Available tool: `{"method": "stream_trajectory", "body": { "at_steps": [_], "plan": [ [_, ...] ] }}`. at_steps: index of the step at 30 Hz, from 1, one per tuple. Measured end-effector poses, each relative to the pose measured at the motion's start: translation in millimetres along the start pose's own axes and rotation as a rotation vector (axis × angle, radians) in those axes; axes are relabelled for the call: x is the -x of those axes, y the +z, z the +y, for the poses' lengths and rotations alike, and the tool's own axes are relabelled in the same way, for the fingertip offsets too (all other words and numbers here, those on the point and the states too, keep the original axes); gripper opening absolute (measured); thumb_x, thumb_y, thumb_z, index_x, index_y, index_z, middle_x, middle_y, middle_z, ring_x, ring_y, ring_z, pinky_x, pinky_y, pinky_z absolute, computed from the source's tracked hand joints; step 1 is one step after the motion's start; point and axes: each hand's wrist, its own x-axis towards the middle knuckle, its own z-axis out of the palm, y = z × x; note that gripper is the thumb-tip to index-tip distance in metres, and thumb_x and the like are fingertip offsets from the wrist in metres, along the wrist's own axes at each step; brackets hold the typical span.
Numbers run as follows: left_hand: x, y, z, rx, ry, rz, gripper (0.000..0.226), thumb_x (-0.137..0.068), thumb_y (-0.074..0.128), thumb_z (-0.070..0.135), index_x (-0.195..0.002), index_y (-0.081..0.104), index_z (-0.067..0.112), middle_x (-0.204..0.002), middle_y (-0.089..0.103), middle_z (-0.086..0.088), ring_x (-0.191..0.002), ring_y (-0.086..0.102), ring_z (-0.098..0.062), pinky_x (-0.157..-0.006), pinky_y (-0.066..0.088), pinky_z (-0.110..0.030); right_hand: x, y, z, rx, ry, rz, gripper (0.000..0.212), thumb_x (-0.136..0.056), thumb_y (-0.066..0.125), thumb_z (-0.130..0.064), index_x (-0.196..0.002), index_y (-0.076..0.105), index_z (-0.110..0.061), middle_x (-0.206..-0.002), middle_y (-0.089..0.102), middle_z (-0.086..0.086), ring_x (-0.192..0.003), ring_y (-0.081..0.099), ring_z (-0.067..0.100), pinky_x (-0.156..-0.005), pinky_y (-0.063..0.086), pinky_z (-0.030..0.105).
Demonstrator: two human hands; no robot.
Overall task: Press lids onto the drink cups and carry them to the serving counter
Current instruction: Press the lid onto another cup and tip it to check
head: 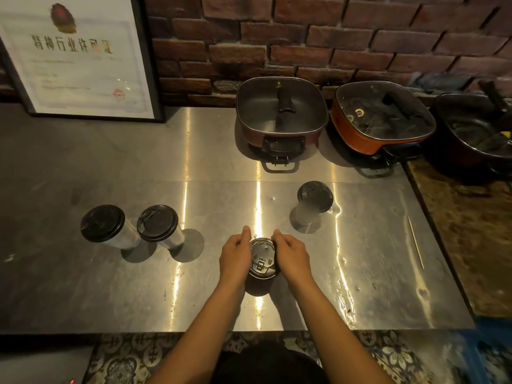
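A drink cup with a black lid (262, 257) stands near the front middle of the steel table (110, 286). My left hand (235, 256) cups the lid's left edge and my right hand (291, 254) its right edge, fingers curled around the rim. The cup body below is mostly hidden by the lid and hands. Two more lidded cups stand at the left, one (104, 225) beside the other (160, 225). A third lidded cup (313, 202) stands behind and to the right of my hands.
Three electric hot pots line the back right against the brick wall: a dark one (281, 115), an orange one (382, 117) and a black one (476, 131). A framed certificate (77, 56) leans at the back left. A thin wooden skewer (415, 242) lies near the table's right edge.
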Motion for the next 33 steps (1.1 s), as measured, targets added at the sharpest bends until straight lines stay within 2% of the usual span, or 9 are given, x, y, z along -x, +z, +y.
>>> {"method": "stream_trajectory", "body": {
  "at_steps": [2, 6, 10, 19, 22, 24, 27, 30, 33],
  "plan": [
    [-4, 10, -1, -0.03, -0.024, -0.003, 0.045, -0.102, 0.043, 0.055, -0.11, 0.066, 0.017, -0.104, 0.072, -0.006, -0.094, 0.069, -0.022, -0.088, 0.058, -0.04, -3, 9, -2, 0.002, 0.036, -0.018, 0.038, -0.103, 0.045, -0.048, -0.091, 0.071, -0.023, -0.093, 0.073, 0.0, -0.092, 0.069, 0.021, -0.087, 0.056, 0.041],
    [-10, 17, -13, -0.178, -0.042, 0.07, 0.043, -0.105, 0.037, 0.051, -0.1, 0.068, 0.02, -0.096, 0.069, -0.002, -0.081, 0.064, -0.015, -0.08, 0.048, -0.035, -1, 23, -1, 0.107, -0.045, 0.037, 0.041, -0.104, 0.043, -0.044, -0.087, 0.069, -0.018, -0.084, 0.069, 0.001, -0.079, 0.065, 0.017, -0.063, 0.041, 0.023],
    [-14, 17, -13, -0.161, -0.061, 0.101, 0.041, -0.101, 0.045, 0.045, -0.081, 0.07, 0.02, -0.087, 0.072, -0.002, -0.081, 0.066, -0.018, -0.081, 0.052, -0.037, -4, 22, 0, 0.1, -0.039, 0.03, 0.037, -0.103, 0.046, -0.037, -0.078, 0.066, -0.018, -0.076, 0.067, -0.001, -0.071, 0.063, 0.014, -0.059, 0.041, 0.023],
    [-16, 20, -15, -0.152, -0.036, 0.15, 0.045, -0.101, 0.048, 0.041, -0.073, 0.069, 0.013, -0.076, 0.072, -0.009, -0.072, 0.067, -0.022, -0.063, 0.048, -0.031, -7, 19, 0, 0.083, -0.045, -0.005, 0.036, -0.101, 0.046, -0.027, -0.074, 0.065, -0.013, -0.069, 0.064, 0.001, -0.065, 0.06, 0.016, -0.057, 0.044, 0.024],
    [-16, 19, -15, -0.189, -0.024, 0.157, 0.045, -0.099, 0.048, 0.042, -0.069, 0.067, 0.015, -0.075, 0.072, -0.008, -0.073, 0.067, -0.023, -0.068, 0.052, -0.034, -5, 18, -1, 0.084, -0.03, -0.01, 0.036, -0.101, 0.046, -0.029, -0.072, 0.062, -0.015, -0.069, 0.063, 0.0, -0.064, 0.057, 0.014, -0.056, 0.04, 0.025],
    [-15, 17, -13, -0.245, 0.023, 0.153, 0.045, -0.099, 0.048, 0.044, -0.068, 0.066, 0.016, -0.076, 0.071, -0.007, -0.071, 0.066, -0.021, -0.07, 0.053, -0.034, -4, 18, -4, 0.08, 0.002, -0.011, 0.034, -0.101, 0.044, -0.032, -0.078, 0.064, -0.017, -0.075, 0.064, 0.0, -0.072, 0.06, 0.016, -0.058, 0.04, 0.026],
    [-14, 15, -5, -0.435, 0.161, 0.134, 0.048, -0.095, 0.048, 0.059, -0.069, 0.065, 0.023, -0.074, 0.07, 0.002, -0.071, 0.066, -0.016, -0.075, 0.056, -0.037, -2, 19, 1, 0.03, 0.12, -0.024, 0.036, -0.103, 0.04, -0.036, -0.095, 0.068, -0.015, -0.092, 0.069, 0.007, -0.087, 0.066, 0.022, -0.072, 0.05, 0.033],
    [-11, 14, 4, -0.693, 0.275, 0.088, 0.06, -0.083, 0.047, 0.082, -0.084, 0.069, 0.026, -0.087, 0.073, 0.008, -0.083, 0.069, -0.016, -0.087, 0.056, -0.042, -2, 13, 6, 0.022, 0.207, -0.056, 0.038, -0.103, 0.037, -0.033, -0.104, 0.068, -0.011, -0.104, 0.071, 0.013, -0.096, 0.068, 0.029, -0.09, 0.056, 0.046],
    [-6, 15, 9, -0.789, 0.307, 0.045, 0.081, -0.069, 0.044, 0.096, -0.102, 0.07, 0.027, -0.103, 0.074, 0.006, -0.097, 0.07, -0.019, -0.098, 0.053, -0.046, 0, 1, 12, 0.09, 0.181, -0.057, 0.036, -0.104, 0.037, -0.03, -0.111, 0.066, -0.009, -0.111, 0.07, 0.012, -0.1, 0.065, 0.027, -0.084, 0.053, 0.04]
  ]
}}
